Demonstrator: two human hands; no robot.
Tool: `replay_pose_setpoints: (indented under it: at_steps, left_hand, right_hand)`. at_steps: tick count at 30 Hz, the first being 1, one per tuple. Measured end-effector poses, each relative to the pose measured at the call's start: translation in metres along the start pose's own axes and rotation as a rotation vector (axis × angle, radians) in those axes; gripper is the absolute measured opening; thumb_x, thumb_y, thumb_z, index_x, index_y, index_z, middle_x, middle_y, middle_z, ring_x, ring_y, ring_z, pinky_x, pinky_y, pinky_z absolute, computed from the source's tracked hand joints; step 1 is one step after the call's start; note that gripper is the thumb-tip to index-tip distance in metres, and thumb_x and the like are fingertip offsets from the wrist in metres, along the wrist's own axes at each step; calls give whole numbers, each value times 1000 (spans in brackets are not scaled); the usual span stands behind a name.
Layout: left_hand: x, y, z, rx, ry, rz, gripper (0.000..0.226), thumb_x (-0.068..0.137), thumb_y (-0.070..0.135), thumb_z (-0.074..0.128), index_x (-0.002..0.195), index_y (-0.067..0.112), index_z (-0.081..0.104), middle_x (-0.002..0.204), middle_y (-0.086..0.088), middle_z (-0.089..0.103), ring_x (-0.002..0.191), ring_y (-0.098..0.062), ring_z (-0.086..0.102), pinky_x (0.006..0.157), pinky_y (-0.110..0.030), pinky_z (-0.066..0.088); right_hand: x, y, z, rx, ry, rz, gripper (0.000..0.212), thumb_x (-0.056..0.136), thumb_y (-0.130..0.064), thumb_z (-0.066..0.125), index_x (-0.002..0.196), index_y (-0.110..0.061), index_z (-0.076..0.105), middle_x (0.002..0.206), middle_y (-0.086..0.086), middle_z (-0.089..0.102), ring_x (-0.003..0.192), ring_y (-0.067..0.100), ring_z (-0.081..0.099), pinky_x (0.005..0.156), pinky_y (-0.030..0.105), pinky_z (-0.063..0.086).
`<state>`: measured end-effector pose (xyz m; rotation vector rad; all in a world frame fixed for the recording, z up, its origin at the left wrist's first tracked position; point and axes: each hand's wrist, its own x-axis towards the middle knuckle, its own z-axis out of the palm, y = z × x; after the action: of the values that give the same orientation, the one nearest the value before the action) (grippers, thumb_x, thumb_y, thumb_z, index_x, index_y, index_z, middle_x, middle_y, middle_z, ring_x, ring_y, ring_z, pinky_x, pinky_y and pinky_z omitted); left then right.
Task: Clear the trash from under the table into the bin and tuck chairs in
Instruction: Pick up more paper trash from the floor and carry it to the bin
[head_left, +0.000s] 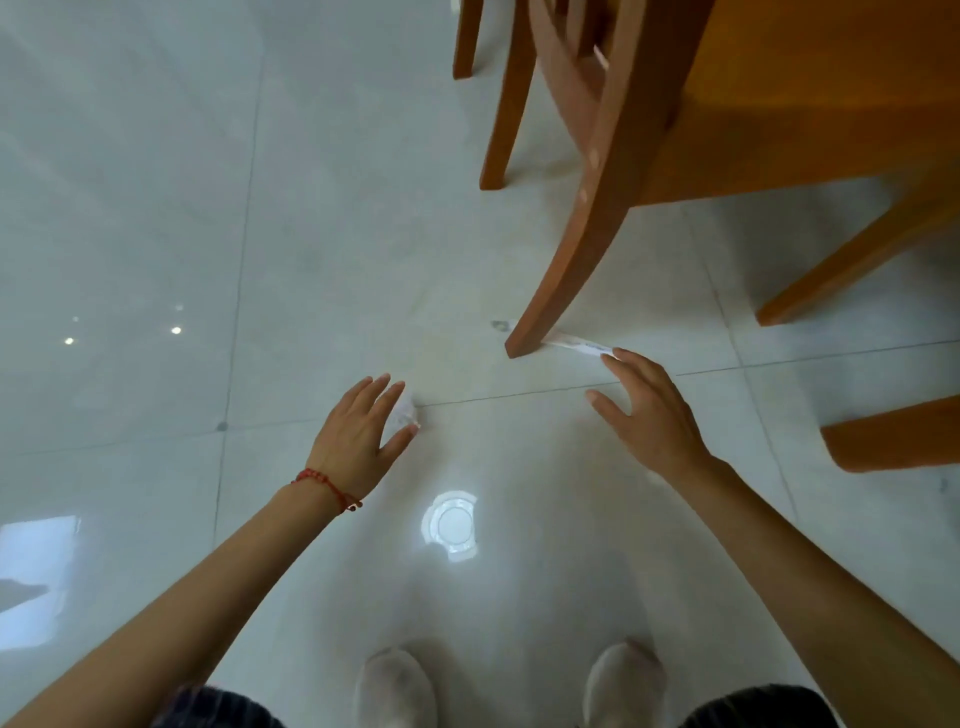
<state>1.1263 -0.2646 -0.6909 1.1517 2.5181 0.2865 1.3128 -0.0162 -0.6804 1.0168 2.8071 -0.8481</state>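
A crumpled white tissue (407, 414) lies on the pale tiled floor. My left hand (362, 434) hovers over it with spread fingers, the thumb beside it; whether it touches is unclear. A flat white paper wrapper (581, 345) lies by the foot of a wooden chair's rear leg (563, 260). My right hand (645, 410) is open, its fingertips at the wrapper's right end. The wooden chair (779, 114) stands at upper right, seat above the floor.
More wooden legs (506, 104) stand at the top centre, and another wooden piece (893, 441) juts in from the right edge. My two slippered feet (395, 686) are at the bottom. A round ceiling-light reflection (451, 525) shines on the glossy floor.
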Motion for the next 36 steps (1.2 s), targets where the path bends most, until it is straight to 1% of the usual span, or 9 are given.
replay_pose_setpoints:
  at_steps: [4,9,17,22,24,27,30,34,36]
  left_hand:
    - [10,-28,45,-98,31,-65,79,77,60,29,133,5,43,139,-18,43,131,-34,35,107,-41,28]
    - [36,-57,85,-182,108,-117,60,84,31,61,134,5,41,140,-17,42,130,-32,36,107,-37,28]
    - [59,-56,124,-303,155,-158,75,68,25,78,132,5,44,139,-16,42,129,-30,36,106,-29,24]
    - [74,-60,131,-273,75,-178,79,65,19,80,134,9,42,140,-15,40,130,-30,33,104,-28,24]
    - [78,-63,135,-246,98,-193,69,66,13,79,128,6,49,133,-16,48,122,-33,40,99,-29,29]
    - [79,-64,138,-261,221,-217,43,65,2,75,107,3,65,111,-21,61,103,-38,52,81,-30,36]
    - [78,-61,137,-374,351,-276,17,70,4,68,86,3,72,90,-21,64,82,-35,59,69,-25,37]
    - [81,-56,132,-590,339,-487,15,70,17,73,82,10,73,79,-8,67,74,-17,57,61,-18,37]
    - [81,-54,130,-818,298,-617,16,60,16,77,74,12,72,73,-4,68,73,-13,58,64,-17,41]
  right_hand:
    - [21,16,38,63,78,10,51,91,-35,51,135,-12,43,144,7,41,133,22,35,103,37,36]
    - [47,25,67,11,99,-74,51,90,-35,53,135,-13,43,144,8,41,134,23,35,102,37,36]
    - [56,37,81,-28,106,-108,52,89,-34,54,135,-14,43,144,8,40,133,23,36,102,39,36]
    - [66,40,85,-4,134,-136,50,89,-32,53,134,-12,45,143,9,43,132,24,37,103,38,35]
    - [71,43,85,0,134,-132,50,89,-33,52,134,-13,45,143,9,42,132,24,36,102,39,36]
    - [77,46,83,13,145,-115,51,89,-35,51,135,-13,44,144,8,41,132,24,36,102,40,37]
    - [79,52,84,24,164,-115,50,89,-35,51,134,-12,45,143,8,41,132,24,37,101,42,38]
    - [83,60,86,27,163,-98,50,89,-34,51,133,-12,45,144,8,41,132,24,37,100,41,38]
    - [86,64,86,29,165,-86,50,89,-34,52,133,-12,46,143,9,42,131,25,38,99,42,39]
